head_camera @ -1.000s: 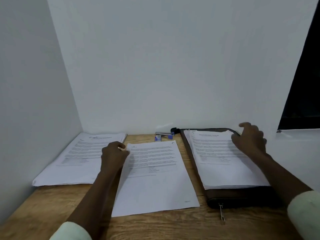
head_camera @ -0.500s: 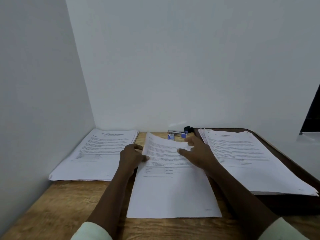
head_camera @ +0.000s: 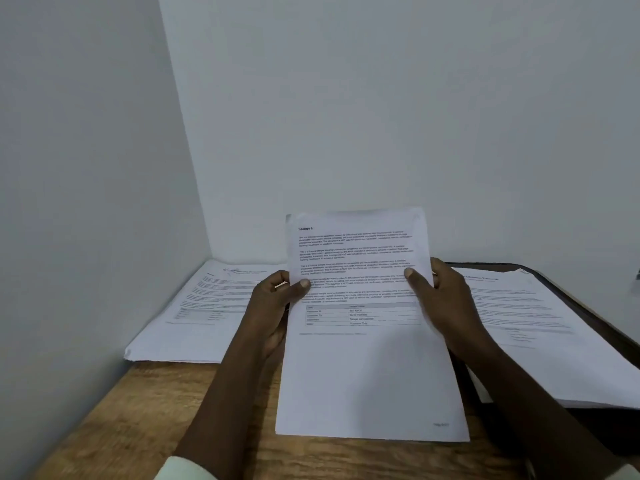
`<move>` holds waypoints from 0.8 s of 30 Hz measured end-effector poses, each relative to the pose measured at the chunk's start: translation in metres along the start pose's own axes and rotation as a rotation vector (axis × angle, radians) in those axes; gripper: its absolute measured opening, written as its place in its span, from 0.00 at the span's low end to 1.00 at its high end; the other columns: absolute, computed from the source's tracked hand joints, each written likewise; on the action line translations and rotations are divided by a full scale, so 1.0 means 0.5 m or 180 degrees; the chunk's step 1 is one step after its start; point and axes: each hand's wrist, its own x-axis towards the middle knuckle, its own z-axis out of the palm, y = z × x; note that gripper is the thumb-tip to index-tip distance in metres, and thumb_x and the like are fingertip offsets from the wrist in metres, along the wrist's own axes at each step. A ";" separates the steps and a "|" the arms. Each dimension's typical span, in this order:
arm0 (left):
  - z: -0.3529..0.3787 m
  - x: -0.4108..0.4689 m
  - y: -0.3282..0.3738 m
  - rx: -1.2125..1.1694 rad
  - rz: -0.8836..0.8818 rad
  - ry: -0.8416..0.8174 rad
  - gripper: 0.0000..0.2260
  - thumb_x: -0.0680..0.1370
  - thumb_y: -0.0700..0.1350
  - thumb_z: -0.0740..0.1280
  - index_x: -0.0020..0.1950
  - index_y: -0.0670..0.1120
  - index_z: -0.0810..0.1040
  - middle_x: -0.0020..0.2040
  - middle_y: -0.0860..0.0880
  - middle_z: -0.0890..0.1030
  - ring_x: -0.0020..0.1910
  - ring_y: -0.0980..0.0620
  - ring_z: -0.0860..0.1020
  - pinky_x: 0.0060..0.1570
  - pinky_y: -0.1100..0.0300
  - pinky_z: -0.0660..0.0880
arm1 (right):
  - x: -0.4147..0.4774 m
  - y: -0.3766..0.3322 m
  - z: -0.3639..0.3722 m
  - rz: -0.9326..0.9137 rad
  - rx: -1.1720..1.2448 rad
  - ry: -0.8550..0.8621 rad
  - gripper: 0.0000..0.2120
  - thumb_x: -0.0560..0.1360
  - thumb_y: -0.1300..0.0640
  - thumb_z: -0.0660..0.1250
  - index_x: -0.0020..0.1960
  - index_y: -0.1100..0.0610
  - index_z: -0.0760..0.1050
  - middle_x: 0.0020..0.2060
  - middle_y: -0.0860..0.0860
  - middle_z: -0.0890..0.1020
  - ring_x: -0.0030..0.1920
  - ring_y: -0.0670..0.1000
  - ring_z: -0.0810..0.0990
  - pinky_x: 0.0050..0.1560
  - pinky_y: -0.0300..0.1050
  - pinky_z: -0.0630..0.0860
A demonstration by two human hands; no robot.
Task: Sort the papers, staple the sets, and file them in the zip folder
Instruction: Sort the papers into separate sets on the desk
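A printed paper set (head_camera: 367,368) headed "Section 6" is raised upright in the middle, its bottom edge near the wooden desk. My left hand (head_camera: 273,306) grips its left edge with the thumb on the front. My right hand (head_camera: 440,299) grips its right edge the same way. Another paper stack (head_camera: 207,306) lies flat at the left by the wall. A third stack (head_camera: 540,327) rests on the dark zip folder (head_camera: 585,303) at the right. The stapler is hidden behind the raised sheets.
White walls close in the desk at the left and back. The wooden desk (head_camera: 138,420) shows bare wood in front of the left stack. The folder's dark front edge (head_camera: 602,431) reaches towards the near right.
My right hand came from the folder stack to the middle sheets. Both hands took hold of them and raised their top edge off the desk until they stand upright.
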 end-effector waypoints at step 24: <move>-0.067 0.038 -0.029 0.1750 0.0495 0.0343 0.19 0.63 0.55 0.78 0.47 0.44 0.85 0.47 0.44 0.87 0.51 0.41 0.84 0.57 0.40 0.78 | 0.009 -0.022 -0.004 -0.0007 -0.0140 0.0290 0.01 0.76 0.54 0.68 0.47 0.49 0.78 0.36 0.46 0.83 0.34 0.42 0.78 0.39 0.41 0.72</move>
